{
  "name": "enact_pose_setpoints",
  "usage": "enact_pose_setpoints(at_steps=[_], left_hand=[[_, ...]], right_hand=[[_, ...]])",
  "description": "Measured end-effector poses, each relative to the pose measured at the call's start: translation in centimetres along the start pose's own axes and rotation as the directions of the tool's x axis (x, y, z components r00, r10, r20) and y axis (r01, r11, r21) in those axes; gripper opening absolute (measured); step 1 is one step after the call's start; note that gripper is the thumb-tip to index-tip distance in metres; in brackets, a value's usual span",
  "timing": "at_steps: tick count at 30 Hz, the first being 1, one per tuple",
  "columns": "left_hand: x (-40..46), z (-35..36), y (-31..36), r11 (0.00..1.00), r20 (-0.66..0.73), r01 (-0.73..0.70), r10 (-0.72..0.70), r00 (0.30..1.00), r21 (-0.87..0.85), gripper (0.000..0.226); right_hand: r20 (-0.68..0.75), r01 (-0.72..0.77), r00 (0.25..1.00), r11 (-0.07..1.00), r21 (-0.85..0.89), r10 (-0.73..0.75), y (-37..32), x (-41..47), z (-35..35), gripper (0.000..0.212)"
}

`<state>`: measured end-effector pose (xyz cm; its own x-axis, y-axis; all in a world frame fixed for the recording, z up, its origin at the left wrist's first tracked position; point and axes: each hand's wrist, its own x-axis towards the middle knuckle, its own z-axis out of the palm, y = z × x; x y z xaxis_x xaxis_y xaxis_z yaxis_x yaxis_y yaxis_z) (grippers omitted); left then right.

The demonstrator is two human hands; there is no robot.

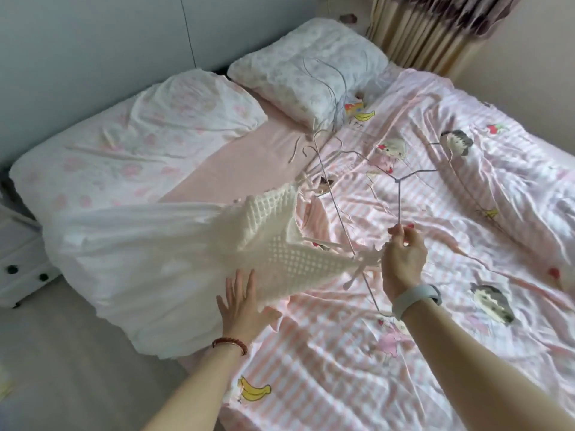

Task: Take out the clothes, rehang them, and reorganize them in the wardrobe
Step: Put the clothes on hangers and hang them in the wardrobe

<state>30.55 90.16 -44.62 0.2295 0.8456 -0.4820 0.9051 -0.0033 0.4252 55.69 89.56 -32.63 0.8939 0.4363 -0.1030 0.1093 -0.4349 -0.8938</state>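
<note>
The white dress (pixel 174 253) lay across the bed's left edge, its knit bodice lifted toward the right hand (pixel 404 256), whose fingers pinched a wire hanger (pixel 399 200). The left hand (pixel 241 301), fingers spread straight, touched the dress's underside. More hangers (pixel 329 85) rested near the pillows (pixel 308 70) on the striped quilt (pixel 435 353).

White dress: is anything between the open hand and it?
Nothing visible. The left hand is spread flat right at the edge of the white dress on the bed. The right hand pinches a wire hanger beside it.
</note>
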Motion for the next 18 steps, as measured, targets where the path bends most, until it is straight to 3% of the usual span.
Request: enact_pose_setpoints(at_steps=[4, 10, 14, 18], left_hand=[[0.2, 1.6, -3.4, 0.998, -0.108, -0.059, 0.060, 0.992, 0.015, 0.080], [1.0, 1.7, -6.6, 0.996, -0.109, -0.081, 0.075, 0.991, -0.048, 0.021], [1.4, 0.2, -6.7, 0.990, -0.172, -0.136, 0.131, 0.976, -0.018, 0.016], [-0.3, -2.4, -6.8, 0.973, -0.171, -0.111, 0.077, 0.982, -0.200, 0.025]], right_hand=[[-0.041, -0.151, 0.988, 0.988, 0.021, 0.152, 4.6, -0.3, -0.4, 0.024], [-0.081, -0.160, 0.984, 0.987, 0.017, 0.161, 6.0, -1.2, 0.6, 0.023], [-0.024, -0.157, 0.987, 0.988, -0.007, 0.157, 6.0, -1.4, 0.8, 0.021], [0.020, -0.056, 0.998, 0.995, -0.082, 0.058, 5.4, -1.8, 0.3, 0.022]])
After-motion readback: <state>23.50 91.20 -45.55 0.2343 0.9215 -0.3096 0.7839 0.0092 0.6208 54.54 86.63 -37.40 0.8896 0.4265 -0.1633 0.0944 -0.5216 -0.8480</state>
